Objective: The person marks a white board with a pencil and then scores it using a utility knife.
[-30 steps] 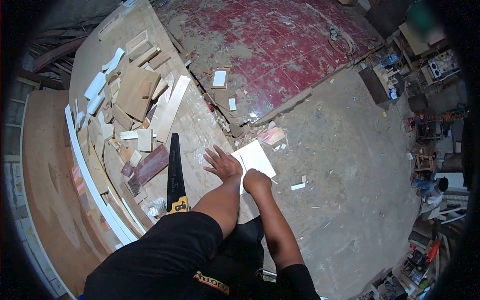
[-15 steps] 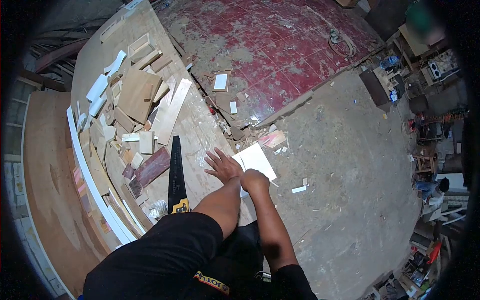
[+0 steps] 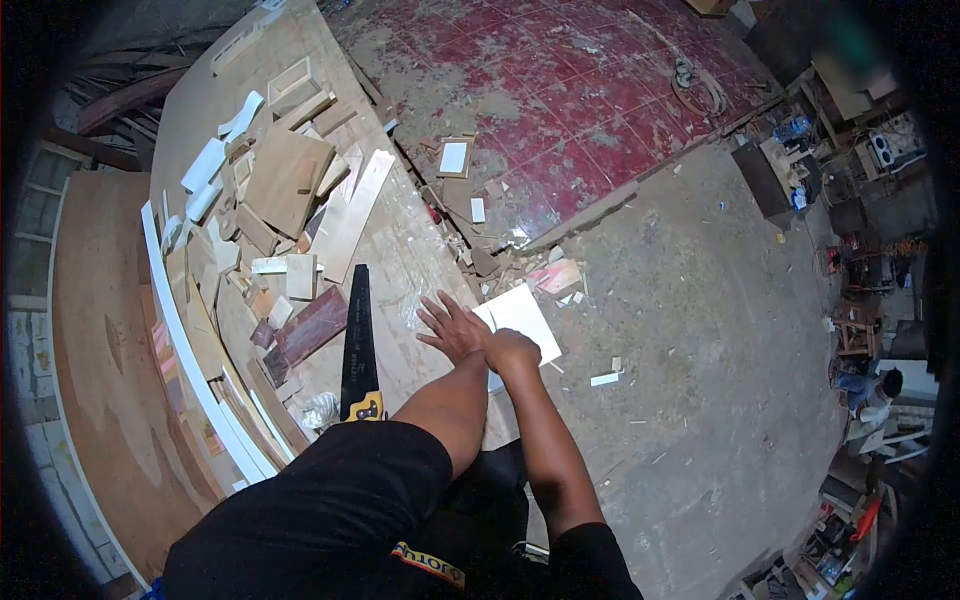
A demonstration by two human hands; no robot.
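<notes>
My left hand (image 3: 455,328) lies flat with its fingers spread at the edge of the workbench, against the left side of a white board (image 3: 524,312). Right beside its wrist, my right hand (image 3: 512,354) is closed in a fist over the board's lower part. Whatever the fist grips is hidden beneath it. The white board reaches out past the bench edge. A handsaw (image 3: 358,340) with a black blade and yellow handle rests on the workbench (image 3: 395,250), left of my left forearm.
Wood offcuts, including a brown panel (image 3: 285,185) and a dark red block (image 3: 310,325), are heaped on the bench's left. Scraps lie on the concrete floor (image 3: 690,400), among them a white piece (image 3: 605,379). A person (image 3: 872,390) is at the far right.
The view has shifted slightly. My right fist has moved a little up and left relative to the white board, closer to my left wrist. My left hand keeps its place.
</notes>
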